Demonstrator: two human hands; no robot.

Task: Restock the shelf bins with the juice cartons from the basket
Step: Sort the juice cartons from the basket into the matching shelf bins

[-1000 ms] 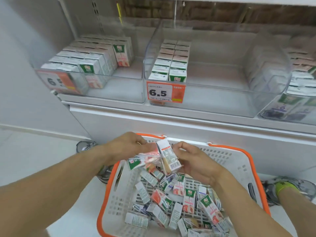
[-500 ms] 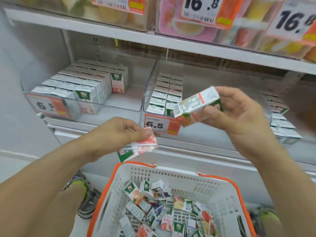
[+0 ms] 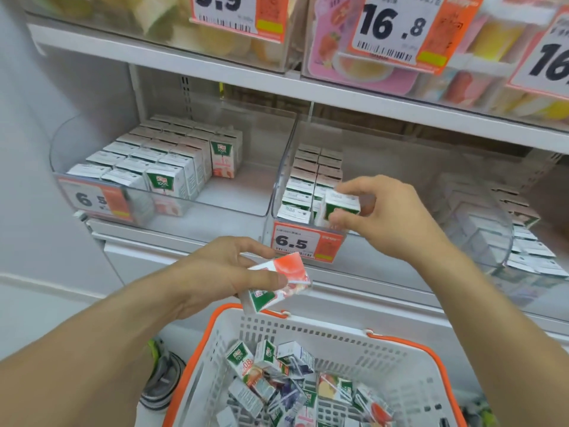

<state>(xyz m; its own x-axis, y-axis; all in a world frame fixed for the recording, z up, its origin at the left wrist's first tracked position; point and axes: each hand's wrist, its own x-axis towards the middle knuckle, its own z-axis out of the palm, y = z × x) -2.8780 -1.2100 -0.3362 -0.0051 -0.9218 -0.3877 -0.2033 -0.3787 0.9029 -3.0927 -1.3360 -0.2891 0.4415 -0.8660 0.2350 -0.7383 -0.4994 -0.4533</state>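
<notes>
Reaching into the clear plastic middle bin [image 3: 277, 167] at frame centre, the right hand [image 3: 391, 217], half a second ago held short of it, now pinches a small green-and-white juice carton [image 3: 340, 204] beside the front row; placement looks near. Left hand [image 3: 221, 272] grips a pink-and-white carton [image 3: 277, 282] above the white, orange-rimmed basket [image 3: 409, 343]. Readable: tag [image 3: 306, 241] "6.5", "100%", "16.8".

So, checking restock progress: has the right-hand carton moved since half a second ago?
Yes. The carton in the right hand has gone down into the middle bin, just above the 6.5 tag.
</notes>
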